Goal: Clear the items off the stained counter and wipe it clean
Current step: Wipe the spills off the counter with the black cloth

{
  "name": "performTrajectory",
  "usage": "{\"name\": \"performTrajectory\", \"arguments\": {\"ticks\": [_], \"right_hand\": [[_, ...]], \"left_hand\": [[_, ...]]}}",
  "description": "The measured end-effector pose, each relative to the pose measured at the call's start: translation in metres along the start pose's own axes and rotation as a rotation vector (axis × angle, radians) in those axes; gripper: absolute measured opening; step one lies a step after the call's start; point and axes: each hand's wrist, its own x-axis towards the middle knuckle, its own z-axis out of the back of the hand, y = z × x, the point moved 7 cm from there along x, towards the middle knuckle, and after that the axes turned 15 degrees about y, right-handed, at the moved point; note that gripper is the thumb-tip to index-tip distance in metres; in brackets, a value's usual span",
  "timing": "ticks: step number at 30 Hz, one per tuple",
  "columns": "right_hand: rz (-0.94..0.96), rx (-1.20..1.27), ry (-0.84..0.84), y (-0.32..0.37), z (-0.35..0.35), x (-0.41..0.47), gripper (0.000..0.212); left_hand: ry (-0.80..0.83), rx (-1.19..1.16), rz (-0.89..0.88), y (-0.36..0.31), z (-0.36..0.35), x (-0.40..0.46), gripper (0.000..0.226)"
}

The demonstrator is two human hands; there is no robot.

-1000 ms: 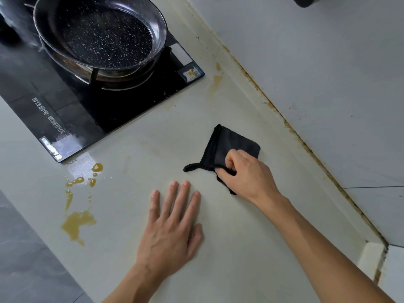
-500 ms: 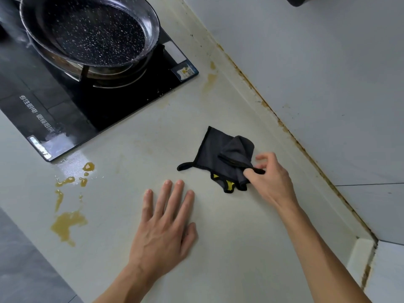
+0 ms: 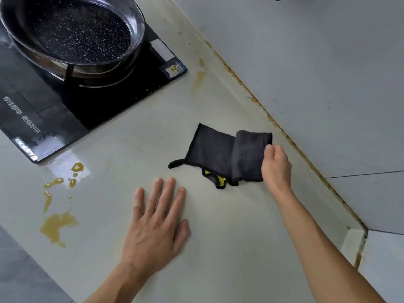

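A dark grey cloth [image 3: 220, 153] with black trim, a hanging loop and a yellow tag lies partly unfolded on the pale counter [image 3: 229, 237]. My right hand [image 3: 276, 167] pinches the cloth's right edge, where one flap is lifted and folded over. My left hand [image 3: 156, 221] rests flat on the counter with straight fingers, a little in front and left of the cloth. Yellow-brown spills [image 3: 57, 225] stain the counter at the left, with smaller drops [image 3: 77, 167] nearer the stove.
A black glass stove [image 3: 54, 110] fills the upper left, carrying a speckled black pan [image 3: 74, 29]. Grey wall tiles [image 3: 317, 73] rise behind a stained seam at the right. The counter's front edge runs along the lower left.
My right hand went from pressing on the folded cloth to pulling its edge rightward, opening the cloth out. My left hand stayed flat on the counter.
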Motion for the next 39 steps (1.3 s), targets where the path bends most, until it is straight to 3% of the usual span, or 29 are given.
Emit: {"name": "performTrajectory", "arguments": {"ticks": [2,4,9,12,19,24,28,35,39], "right_hand": [[-0.133,0.114,0.057,-0.020,0.005,0.000,0.036],[-0.128,0.032,0.059,-0.028,0.013,-0.002,0.041],[0.008,-0.104,-0.195,-0.024,0.058,-0.012,0.036],[0.049,-0.127,-0.261,-0.014,0.077,-0.021,0.038],[0.372,-0.101,-0.409,0.066,0.130,-0.059,0.025],[0.537,-0.154,-0.449,0.119,0.154,-0.089,0.037],[0.647,-0.215,-0.316,0.139,0.106,-0.106,0.031],[0.579,-0.137,0.225,0.112,-0.078,-0.117,0.028],[0.635,-0.014,0.296,0.110,-0.108,-0.123,0.028]], "left_hand": [[-0.002,0.005,0.002,0.000,0.000,0.000,0.070],[0.004,0.013,0.004,0.000,0.001,0.000,0.070],[0.006,0.017,0.008,0.000,0.002,0.000,0.069],[0.009,0.031,0.013,0.001,0.002,-0.001,0.070],[0.022,0.034,0.023,0.002,0.001,0.000,0.073],[-0.006,0.027,0.019,0.001,0.002,-0.001,0.071],[-0.013,0.026,0.017,0.001,0.003,0.000,0.072],[0.004,0.035,0.022,0.002,0.004,0.000,0.072],[0.012,0.037,0.019,0.001,0.005,0.000,0.071]]}}
